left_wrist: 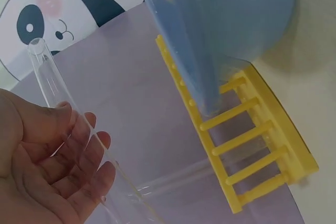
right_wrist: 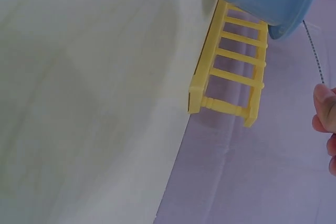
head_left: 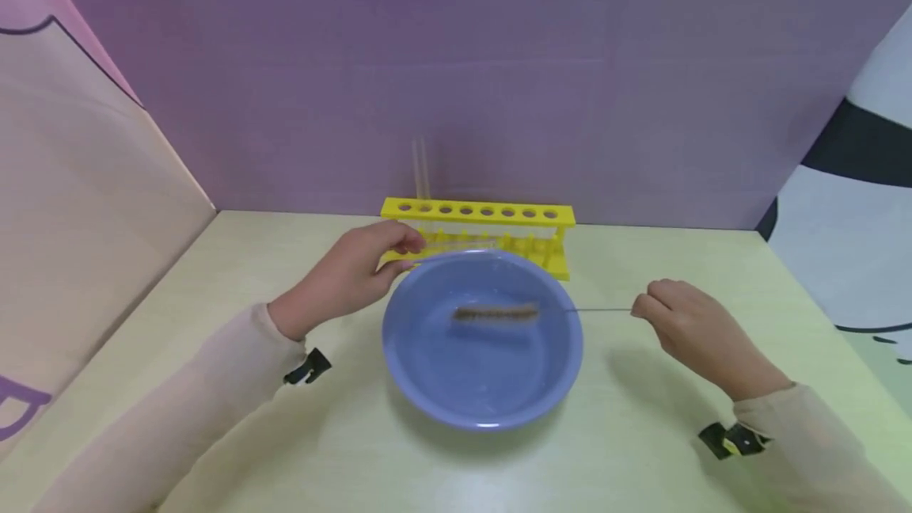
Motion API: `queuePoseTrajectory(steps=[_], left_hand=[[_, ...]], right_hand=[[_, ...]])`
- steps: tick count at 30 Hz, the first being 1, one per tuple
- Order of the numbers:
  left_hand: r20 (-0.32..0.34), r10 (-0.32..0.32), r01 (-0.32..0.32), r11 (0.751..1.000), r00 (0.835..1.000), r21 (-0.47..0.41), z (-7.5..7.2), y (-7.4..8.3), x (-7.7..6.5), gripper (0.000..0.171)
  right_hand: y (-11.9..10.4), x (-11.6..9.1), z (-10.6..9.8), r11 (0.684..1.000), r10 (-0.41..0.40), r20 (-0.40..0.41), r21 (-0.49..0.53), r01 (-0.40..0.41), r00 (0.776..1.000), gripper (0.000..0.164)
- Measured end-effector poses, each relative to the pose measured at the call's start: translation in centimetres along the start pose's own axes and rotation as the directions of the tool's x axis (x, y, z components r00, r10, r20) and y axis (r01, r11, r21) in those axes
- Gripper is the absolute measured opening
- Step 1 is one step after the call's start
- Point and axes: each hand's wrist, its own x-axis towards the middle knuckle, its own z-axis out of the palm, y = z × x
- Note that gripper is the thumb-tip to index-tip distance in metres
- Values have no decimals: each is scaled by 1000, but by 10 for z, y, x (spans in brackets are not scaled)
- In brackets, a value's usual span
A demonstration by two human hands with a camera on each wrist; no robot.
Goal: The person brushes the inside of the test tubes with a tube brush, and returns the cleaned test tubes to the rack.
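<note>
The left hand (head_left: 352,271) has its fingers closed around a clear tube (left_wrist: 50,80), with the thumb on one side. This tube is near the far edge of the blue bowl (head_left: 479,374). The right hand (head_left: 701,331) pinches the thin wire (head_left: 602,309) of a brush (head_left: 495,313). The fuzzy part is over the bowl, and I cannot tell if it touches it. The bowl sits on the table (head_left: 641,450). Behind it is a yellow rack (head_left: 476,212), with another tube (head_left: 420,169) standing up in it.
</note>
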Motion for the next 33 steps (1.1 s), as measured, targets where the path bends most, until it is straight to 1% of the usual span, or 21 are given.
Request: queuePoseTrajectory(steps=[6, 10, 13, 16, 21, 23, 26, 29, 33], left_hand=[[35, -30, 29, 999, 999, 45, 6, -6, -10, 23], [54, -45, 41, 997, 998, 72, 10, -9, -16, 23], [54, -54, 48, 994, 997, 96, 11, -12, -22, 23], [55, -73, 68, 993, 996, 96, 13, -15, -27, 23], [69, -116, 110, 990, 991, 86, 13, -21, -36, 24], [78, -135, 129, 989, 988, 75, 12, -22, -38, 24], [111, -172, 169, 985, 979, 41, 10, -24, -40, 23], [141, -200, 199, 980, 970, 23, 7, -26, -39, 22], [153, -218, 219, 976, 964, 13, 4, -31, -36, 22]], right_hand=[[-2, -5, -1, 999, 37, -8, -23, -37, 999, 49], [-4, -6, 2, 999, 37, -35, -34, -38, 999, 46], [-5, -7, 4, 999, 28, -77, -35, -30, 997, 42], [-5, -7, 3, 999, 13, -144, -42, -19, 990, 39], [-6, -5, -2, 998, -12, -254, -62, -4, 967, 36], [-7, -3, -4, 998, -15, -298, -60, -3, 954, 34], [-7, -1, -5, 999, -10, -361, -43, -6, 932, 32], [-6, 0, -5, 999, -9, -399, -36, -6, 917, 31], [-5, 0, -5, 999, -4, -437, -36, -13, 899, 31]])
